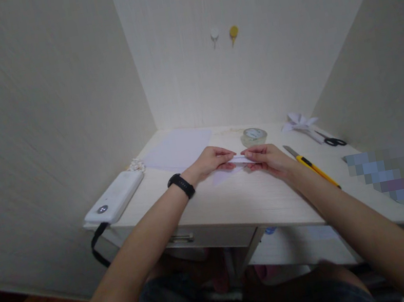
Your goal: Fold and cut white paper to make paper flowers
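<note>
Both my hands meet over the middle of a pale wooden desk point(234, 202). My left hand point(212, 162), with a black band on its wrist, pinches the left end of a small folded white paper point(241, 159). My right hand point(269, 159) pinches the right end of the same paper. The fingers of both hands are closed on it, and the paper is held just above the desk. Part of the paper is hidden by my fingers.
A white sheet point(180, 148) lies at the back left. A tape roll point(253, 136) sits behind my hands. A yellow utility knife point(312, 165), scissors point(331, 139) and a folded paper shape point(298, 122) lie on the right. A white device point(114, 197) with a black strap rests at the left edge.
</note>
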{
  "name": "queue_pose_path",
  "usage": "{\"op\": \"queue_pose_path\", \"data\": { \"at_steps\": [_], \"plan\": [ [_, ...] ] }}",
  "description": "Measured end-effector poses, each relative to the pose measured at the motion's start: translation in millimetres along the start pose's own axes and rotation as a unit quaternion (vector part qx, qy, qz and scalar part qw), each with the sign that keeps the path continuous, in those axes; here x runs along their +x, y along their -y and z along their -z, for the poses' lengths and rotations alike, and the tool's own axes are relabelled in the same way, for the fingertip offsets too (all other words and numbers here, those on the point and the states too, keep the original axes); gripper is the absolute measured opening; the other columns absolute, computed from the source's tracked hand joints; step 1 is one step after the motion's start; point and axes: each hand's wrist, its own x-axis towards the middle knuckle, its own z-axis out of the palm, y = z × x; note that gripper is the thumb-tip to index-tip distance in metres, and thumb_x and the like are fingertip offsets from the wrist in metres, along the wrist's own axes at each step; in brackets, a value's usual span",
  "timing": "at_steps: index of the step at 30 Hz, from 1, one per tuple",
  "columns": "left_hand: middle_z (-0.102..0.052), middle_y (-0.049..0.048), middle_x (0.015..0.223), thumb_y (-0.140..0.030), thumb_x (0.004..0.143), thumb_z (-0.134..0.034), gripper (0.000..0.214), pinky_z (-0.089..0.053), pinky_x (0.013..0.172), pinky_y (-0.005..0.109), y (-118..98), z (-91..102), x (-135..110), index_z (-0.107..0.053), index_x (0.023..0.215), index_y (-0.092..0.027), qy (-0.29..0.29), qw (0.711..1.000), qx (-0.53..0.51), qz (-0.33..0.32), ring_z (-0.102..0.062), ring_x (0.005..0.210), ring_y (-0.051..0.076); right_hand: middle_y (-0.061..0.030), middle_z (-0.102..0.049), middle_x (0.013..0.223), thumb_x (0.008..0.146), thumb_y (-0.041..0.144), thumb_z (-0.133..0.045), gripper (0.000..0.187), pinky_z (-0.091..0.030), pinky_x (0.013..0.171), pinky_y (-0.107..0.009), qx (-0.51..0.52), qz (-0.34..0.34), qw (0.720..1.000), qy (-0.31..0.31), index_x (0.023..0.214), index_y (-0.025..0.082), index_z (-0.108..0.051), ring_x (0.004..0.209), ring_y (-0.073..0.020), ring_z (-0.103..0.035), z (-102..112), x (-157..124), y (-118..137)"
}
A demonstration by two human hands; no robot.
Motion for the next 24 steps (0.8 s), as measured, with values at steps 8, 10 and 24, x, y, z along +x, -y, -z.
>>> {"op": "queue_pose_path", "data": {
  "at_steps": [8,10,24],
  "plan": [
    [-0.074,0.0096,0.085,-0.017,0.078,-0.079,0.022,-0.054,0.067,0.023,-1.9,0.3,-1.6,-0.074,0.097,-0.007,0.023,0.999,-0.011,0.031,-0.066,0.064,0.009,-0.0081,-0.075,0.077,0.052,0.026,-0.095,0.038,-0.062,0.062,-0.022,-0.004,-0.008,1.0,-0.024,0.084,0.012,-0.079,0.062,-0.0137,-0.07,3.2,0.8,-0.3],
    [-0.074,0.0093,0.082,-0.014,0.08,-0.076,0.02,-0.054,0.066,0.023,-2.7,0.1,-1.7,-0.074,0.099,-0.008,0.03,0.999,-0.012,0.044,-0.066,0.062,0.009,-0.0077,-0.075,0.075,0.049,0.026,-0.095,0.04,-0.062,0.062,-0.022,0.001,-0.006,1.0,-0.03,0.082,0.011,-0.079,0.062,-0.0136,-0.07,2.2,0.2,-0.1],
    [-0.071,0.0075,0.07,-0.018,0.079,-0.078,0.018,-0.049,0.061,0.022,-3.1,-0.2,-0.5,-0.074,0.092,-0.006,0.015,0.999,0.039,0.025,-0.06,0.057,0.008,-0.0081,-0.075,0.075,0.055,0.024,-0.093,0.036,-0.063,0.069,-0.027,-0.002,0.011,1.0,-0.02,0.085,0.012,-0.078,0.065,-0.0153,-0.071,-0.2,0.5,-1.4]
  ]
}}
